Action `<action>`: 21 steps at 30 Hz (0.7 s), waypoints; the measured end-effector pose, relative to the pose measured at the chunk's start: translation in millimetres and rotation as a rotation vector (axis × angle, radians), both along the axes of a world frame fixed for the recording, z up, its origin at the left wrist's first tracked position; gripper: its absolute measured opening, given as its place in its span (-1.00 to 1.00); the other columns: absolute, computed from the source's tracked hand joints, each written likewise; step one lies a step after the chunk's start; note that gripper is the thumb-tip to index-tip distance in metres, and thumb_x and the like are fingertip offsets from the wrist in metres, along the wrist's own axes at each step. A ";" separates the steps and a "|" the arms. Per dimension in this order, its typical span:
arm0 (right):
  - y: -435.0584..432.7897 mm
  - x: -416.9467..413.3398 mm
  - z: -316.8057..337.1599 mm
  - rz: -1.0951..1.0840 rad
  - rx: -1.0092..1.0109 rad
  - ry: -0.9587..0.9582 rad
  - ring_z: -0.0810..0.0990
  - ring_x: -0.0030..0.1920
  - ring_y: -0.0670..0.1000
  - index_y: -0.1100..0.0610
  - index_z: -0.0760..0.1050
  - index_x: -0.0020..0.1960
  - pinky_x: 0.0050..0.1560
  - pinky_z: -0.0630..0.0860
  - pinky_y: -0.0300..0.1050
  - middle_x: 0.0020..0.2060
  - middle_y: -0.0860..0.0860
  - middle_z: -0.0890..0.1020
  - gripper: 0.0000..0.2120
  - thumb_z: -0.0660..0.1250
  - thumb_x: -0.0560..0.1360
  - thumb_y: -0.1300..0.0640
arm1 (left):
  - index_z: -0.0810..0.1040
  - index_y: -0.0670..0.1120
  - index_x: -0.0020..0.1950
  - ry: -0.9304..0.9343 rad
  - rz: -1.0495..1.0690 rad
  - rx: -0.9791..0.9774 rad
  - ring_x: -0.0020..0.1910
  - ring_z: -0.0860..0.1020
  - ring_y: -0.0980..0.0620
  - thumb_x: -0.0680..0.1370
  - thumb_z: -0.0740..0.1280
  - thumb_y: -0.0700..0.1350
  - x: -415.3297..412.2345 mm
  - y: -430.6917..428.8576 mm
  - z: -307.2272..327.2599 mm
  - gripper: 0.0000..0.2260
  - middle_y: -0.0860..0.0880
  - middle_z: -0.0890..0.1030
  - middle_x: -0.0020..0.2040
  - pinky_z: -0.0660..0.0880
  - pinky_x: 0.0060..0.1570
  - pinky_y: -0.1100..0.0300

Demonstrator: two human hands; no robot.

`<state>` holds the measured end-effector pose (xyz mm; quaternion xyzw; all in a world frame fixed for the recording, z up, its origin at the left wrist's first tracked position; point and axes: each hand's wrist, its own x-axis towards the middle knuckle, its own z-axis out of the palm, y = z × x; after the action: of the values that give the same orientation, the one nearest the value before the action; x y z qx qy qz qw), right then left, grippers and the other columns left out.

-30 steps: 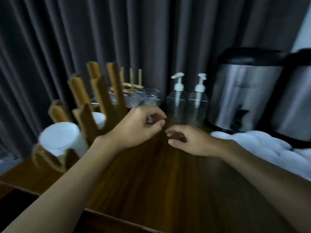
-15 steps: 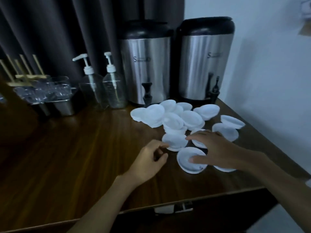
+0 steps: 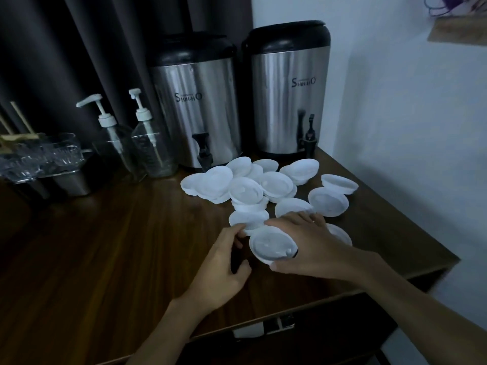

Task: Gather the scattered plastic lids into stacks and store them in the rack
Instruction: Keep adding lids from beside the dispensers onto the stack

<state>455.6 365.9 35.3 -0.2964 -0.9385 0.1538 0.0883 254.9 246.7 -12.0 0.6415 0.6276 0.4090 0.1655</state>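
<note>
At the front edge of the lid pile [image 3: 247, 191], the right hand [image 3: 313, 248] has the near lid [image 3: 271, 245]. Its thumb [image 3: 275, 266] sits on the rim nearest the person and its fingers [image 3: 284, 223] are curled over the far rim, so the lid is clamped across its width. It looks slightly tilted off the table [image 3: 105, 259].

The left hand [image 3: 224, 264] is just beside it with fingers loosely curled. Its tips touch the rim of the second lid [image 3: 249, 218], directly behind the near one and overlapping it. The left thumb is off that lid and no grip is visible.

Step in hand, as a judgement: starting a stack from the loose front lids.
- Keep the rim-to-rim hold. These lids look thin and will likely flex if squeezed in the middle.
- Set the held lid on the second one with the same side up so they nest, not ride crooked.
- Use the left hand as a stop against the second lid's rim so it doesn't skate on the smooth wood.
- Work from the front of the pile. The rear lids overlap and lean on each other, and pulling one will likely shift its neighbours.

Another lid is partly hidden under the right hand's far side. The rack isn't in view, and nearly all the lids are unstacked.
</note>
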 end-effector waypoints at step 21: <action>-8.0 8.8 6.1 -0.250 -0.237 0.284 0.30 0.45 -0.07 -0.24 0.22 0.45 0.49 0.20 0.21 0.44 -0.16 0.34 -0.36 0.29 0.45 -0.38 | 0.20 0.07 0.51 -0.137 0.033 0.145 0.43 0.36 0.14 0.36 0.56 0.09 23.7 3.2 8.6 -0.17 0.24 0.36 0.38 0.42 0.35 0.25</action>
<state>464.4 357.8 41.4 -0.3941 -0.8479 0.2910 0.2026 278.6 250.0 -3.4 0.6121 0.5939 0.4988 0.1543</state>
